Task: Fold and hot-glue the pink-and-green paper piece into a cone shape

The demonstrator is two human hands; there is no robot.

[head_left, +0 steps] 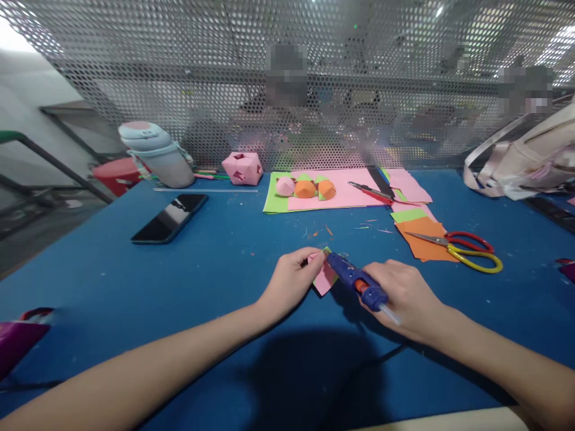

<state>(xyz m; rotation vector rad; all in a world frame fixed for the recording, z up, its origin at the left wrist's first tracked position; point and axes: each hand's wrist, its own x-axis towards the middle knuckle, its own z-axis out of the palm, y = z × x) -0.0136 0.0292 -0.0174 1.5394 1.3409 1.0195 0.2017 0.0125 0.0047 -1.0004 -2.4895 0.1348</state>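
Note:
My left hand (294, 278) pinches a small folded pink paper piece (324, 278) with a green edge, holding it just above the blue table (215, 263). In my right hand (404, 296) is a blue glue gun (357, 280) with an orange trigger and a clear glue stick at its back. The gun's nozzle points left and touches the top of the pink paper by my left fingertips. Both hands are closed on what they hold.
Red-and-yellow scissors (465, 250) lie on orange paper (422, 236) to the right. Pink and green sheets (341, 190) at the back carry small paper shapes (305, 187) and a cutter (371, 191). A black phone (169, 218), a bottle (157, 154) and a pink paper cube (242, 167) sit left, a bag (521, 161) right.

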